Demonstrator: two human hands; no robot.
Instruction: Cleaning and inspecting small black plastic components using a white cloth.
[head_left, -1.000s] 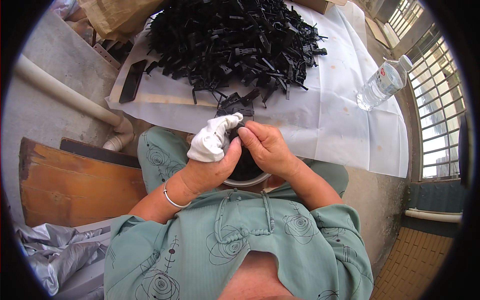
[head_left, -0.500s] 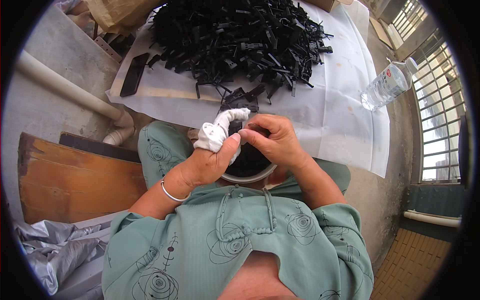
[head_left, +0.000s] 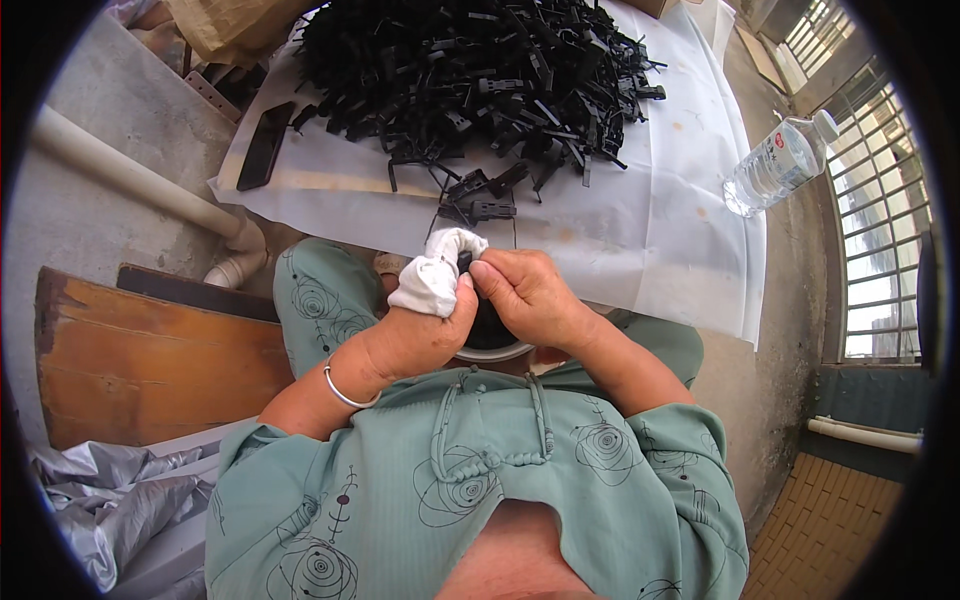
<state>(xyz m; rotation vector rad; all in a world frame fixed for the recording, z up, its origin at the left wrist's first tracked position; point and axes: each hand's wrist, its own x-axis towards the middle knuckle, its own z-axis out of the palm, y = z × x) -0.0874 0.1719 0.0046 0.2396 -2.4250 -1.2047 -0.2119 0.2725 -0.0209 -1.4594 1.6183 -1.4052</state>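
phone left of pile, bottle right

A dark phone lies on the left of the white-covered bench, and a clear bottle stands at its right edge. To the left are a pale pipe, a scuffed wooden board and crumpled silver sheeting; a barred window is at right.
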